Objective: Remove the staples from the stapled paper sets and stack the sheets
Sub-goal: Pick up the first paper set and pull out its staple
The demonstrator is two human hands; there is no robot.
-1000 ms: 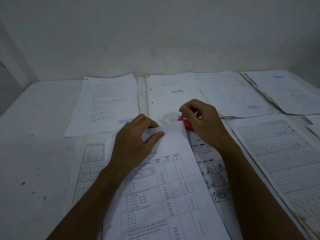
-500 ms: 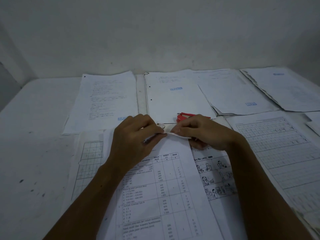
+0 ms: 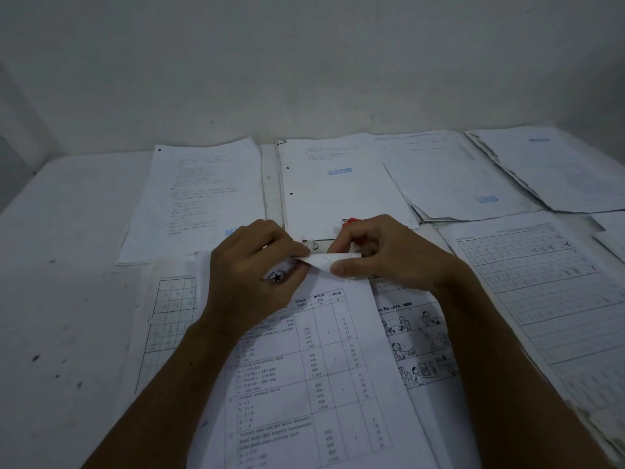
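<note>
A stapled paper set [image 3: 324, 384] with a printed table lies in front of me on the white table [image 3: 67, 299]. My left hand [image 3: 252, 275] pinches its top edge near the left corner. My right hand [image 3: 382, 255] pinches the folded-up top edge from the right, thumb on the paper. A red staple remover [image 3: 350, 221] peeks out just behind my right hand's fingers; most of it is hidden. A small staple scrap [image 3: 313, 245] lies between the hands.
Paper piles lie across the back: a handwritten sheet [image 3: 199, 198], a punched "REJECTED" set [image 3: 338, 184], a "LUNAS" set [image 3: 456, 177], another pile [image 3: 554, 167]. A gridded form [image 3: 558, 289] lies right, a cartoon sheet [image 3: 412, 343] and grid sheet [image 3: 169, 316] underneath.
My right hand left the red staple remover behind and came down to the set's top edge. It now pinches the folded edge. My left hand kept its hold.
</note>
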